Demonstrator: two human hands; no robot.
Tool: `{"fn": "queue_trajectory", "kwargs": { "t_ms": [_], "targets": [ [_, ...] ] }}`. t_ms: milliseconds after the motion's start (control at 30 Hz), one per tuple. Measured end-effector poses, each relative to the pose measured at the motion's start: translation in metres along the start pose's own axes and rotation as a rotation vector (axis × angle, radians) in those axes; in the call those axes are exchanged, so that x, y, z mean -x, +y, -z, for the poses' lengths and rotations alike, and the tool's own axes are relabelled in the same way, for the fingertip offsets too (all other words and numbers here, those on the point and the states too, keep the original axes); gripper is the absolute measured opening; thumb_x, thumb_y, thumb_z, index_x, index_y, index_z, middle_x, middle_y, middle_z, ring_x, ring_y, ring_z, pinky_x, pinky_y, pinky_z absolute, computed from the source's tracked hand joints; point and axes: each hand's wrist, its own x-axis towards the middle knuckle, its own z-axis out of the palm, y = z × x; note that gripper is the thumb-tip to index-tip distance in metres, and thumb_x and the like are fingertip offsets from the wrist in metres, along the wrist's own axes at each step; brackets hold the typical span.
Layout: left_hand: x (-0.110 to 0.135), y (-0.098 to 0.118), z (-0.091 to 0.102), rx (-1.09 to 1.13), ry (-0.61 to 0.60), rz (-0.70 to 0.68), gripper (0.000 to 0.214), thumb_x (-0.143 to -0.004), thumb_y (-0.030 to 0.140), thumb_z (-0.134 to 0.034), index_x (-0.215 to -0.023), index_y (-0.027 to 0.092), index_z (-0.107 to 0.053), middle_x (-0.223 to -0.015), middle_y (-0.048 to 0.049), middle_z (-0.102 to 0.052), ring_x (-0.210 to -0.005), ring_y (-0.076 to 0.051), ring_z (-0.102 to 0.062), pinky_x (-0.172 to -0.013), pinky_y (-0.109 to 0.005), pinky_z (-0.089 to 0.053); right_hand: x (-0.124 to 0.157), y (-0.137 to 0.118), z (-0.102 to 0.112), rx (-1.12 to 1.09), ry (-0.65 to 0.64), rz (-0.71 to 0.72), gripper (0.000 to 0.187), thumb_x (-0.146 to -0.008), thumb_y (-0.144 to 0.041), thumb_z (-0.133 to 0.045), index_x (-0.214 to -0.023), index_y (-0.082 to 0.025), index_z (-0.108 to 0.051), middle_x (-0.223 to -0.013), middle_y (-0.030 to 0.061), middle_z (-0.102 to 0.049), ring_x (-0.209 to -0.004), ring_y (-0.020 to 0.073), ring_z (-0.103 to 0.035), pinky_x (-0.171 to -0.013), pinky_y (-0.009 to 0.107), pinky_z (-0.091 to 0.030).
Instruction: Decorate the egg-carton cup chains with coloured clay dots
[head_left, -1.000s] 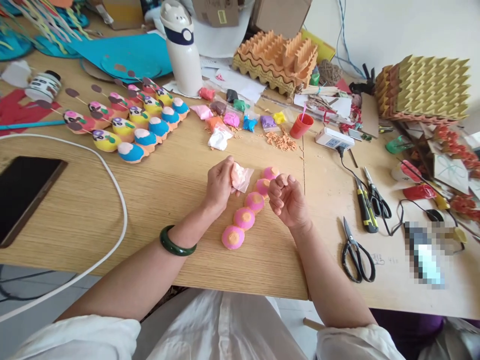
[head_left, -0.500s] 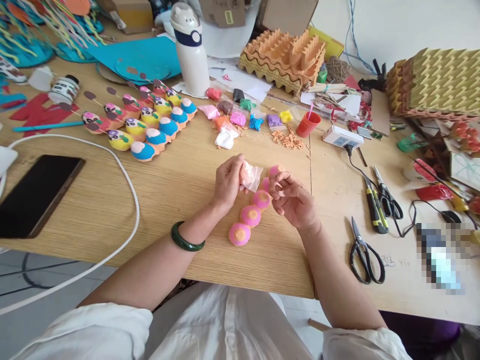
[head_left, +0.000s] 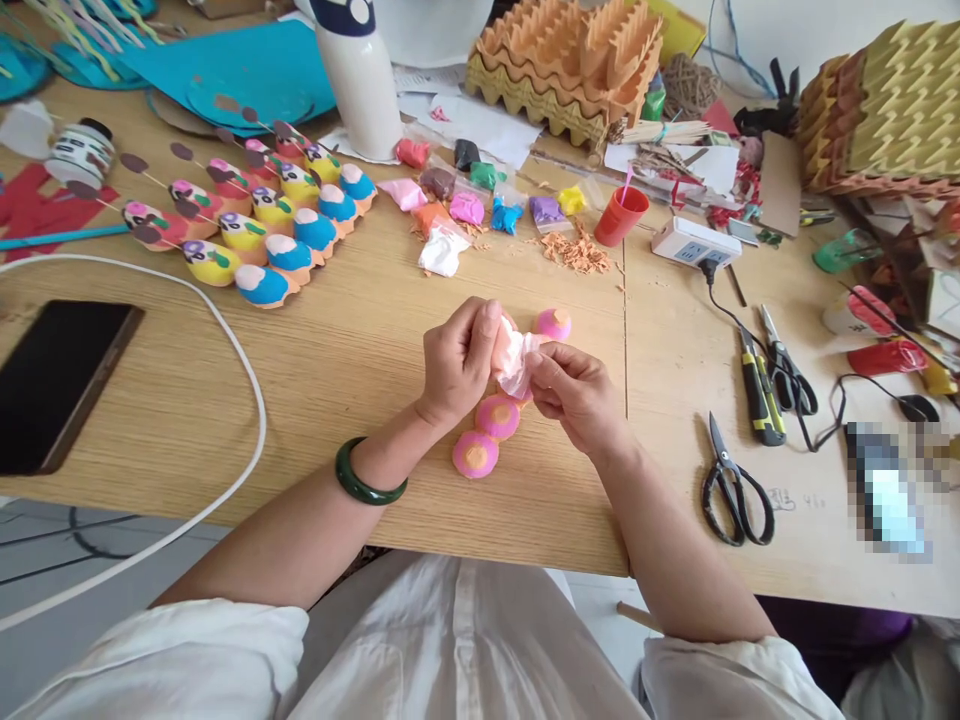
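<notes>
My left hand point(head_left: 456, 362) is closed round a small clear bag of peach-coloured clay point(head_left: 511, 358), held above the wooden table point(head_left: 315, 370). My right hand point(head_left: 574, 392) pinches the open end of the same bag from the right. Beneath the hands runs a row of pink domes with orange centres point(head_left: 475, 454); the far one point(head_left: 553, 324) shows above the fingers, the middle ones are hidden. A green bangle point(head_left: 367, 478) circles my left wrist.
Painted yellow, blue and pink figures point(head_left: 262, 240) stand at the back left, small clay bags point(head_left: 465, 208) and a red cup point(head_left: 619, 215) beyond the hands. A phone point(head_left: 52, 385) and white cable point(head_left: 240, 380) lie left; scissors point(head_left: 731, 490), a cutter point(head_left: 757, 395) and a power strip point(head_left: 694, 242) lie right.
My right hand has moved left from a loose curl over the domes and taken hold of the bag's end. The two hands now meet on the bag.
</notes>
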Motion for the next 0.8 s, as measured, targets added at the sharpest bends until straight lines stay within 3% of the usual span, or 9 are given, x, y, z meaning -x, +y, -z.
{"fn": "queue_trajectory", "kwargs": {
  "t_ms": [200, 267, 467, 633, 700, 800],
  "targets": [
    [-0.003, 0.000, 0.003, -0.202, 0.000, -0.025, 0.048, -0.114, 0.050, -0.048, -0.078, 0.021, -0.060, -0.060, 0.0026, -0.058, -0.054, -0.010, -0.049, -0.057, -0.027, -0.037, 0.000, 0.000, 0.006, 0.434, 0.330, 0.375, 0.034, -0.089, -0.035, -0.082, -0.065, -0.021, -0.063, -0.060, -0.0039, -0.048, -0.058, 0.0092, -0.034, -0.054, 0.029, -0.025],
    [-0.003, 0.000, 0.003, -0.214, -0.003, -0.011, 0.046, -0.115, 0.047, -0.048, -0.078, 0.022, -0.059, -0.058, 0.0035, -0.055, -0.053, -0.010, -0.048, -0.057, -0.027, -0.037, 0.000, -0.002, 0.005, 0.444, 0.373, 0.401, 0.037, -0.089, -0.034, -0.082, -0.063, -0.022, -0.060, -0.060, -0.0043, -0.046, -0.059, 0.0095, -0.034, -0.055, 0.029, -0.025],
    [-0.004, -0.005, 0.005, -0.155, 0.046, 0.061, 0.047, -0.114, 0.050, -0.051, -0.076, 0.022, -0.056, -0.056, 0.0042, -0.054, -0.050, -0.010, -0.048, -0.056, -0.028, -0.035, -0.007, 0.005, 0.005, 0.164, 0.081, 0.170, 0.057, -0.084, -0.073, -0.084, -0.072, -0.024, -0.059, -0.056, -0.0093, -0.036, -0.050, 0.0070, -0.024, -0.046, 0.028, -0.017],
    [-0.007, -0.010, 0.004, -0.136, 0.054, 0.089, 0.047, -0.112, 0.049, -0.056, -0.073, 0.022, -0.057, -0.060, 0.0029, -0.058, -0.055, -0.012, -0.049, -0.059, -0.028, -0.039, -0.010, 0.012, 0.011, 0.306, 0.075, 0.292, 0.062, -0.090, -0.070, -0.081, -0.062, -0.023, -0.051, -0.056, -0.0066, -0.038, -0.054, 0.0085, -0.029, -0.050, 0.030, -0.018],
    [-0.009, -0.009, 0.006, -0.111, 0.040, 0.079, 0.042, -0.112, 0.050, -0.055, -0.082, 0.022, -0.067, -0.075, -0.0011, -0.071, -0.069, -0.015, -0.062, -0.070, -0.028, -0.048, -0.010, 0.013, 0.012, 0.342, 0.081, 0.323, 0.061, -0.093, -0.068, -0.078, -0.063, -0.023, -0.051, -0.057, -0.0068, -0.036, -0.055, 0.0087, -0.028, -0.052, 0.030, -0.018],
    [-0.014, -0.004, 0.012, -0.103, -0.056, -0.010, 0.042, -0.111, 0.055, -0.052, -0.108, 0.022, -0.078, -0.110, -0.0079, -0.084, -0.108, -0.021, -0.074, -0.100, -0.032, -0.055, -0.009, 0.014, 0.013, 0.419, 0.046, 0.367, 0.061, -0.097, -0.065, -0.075, -0.063, -0.023, -0.048, -0.062, -0.0063, -0.033, -0.059, 0.0097, -0.026, -0.055, 0.031, -0.019]
  ]
}}
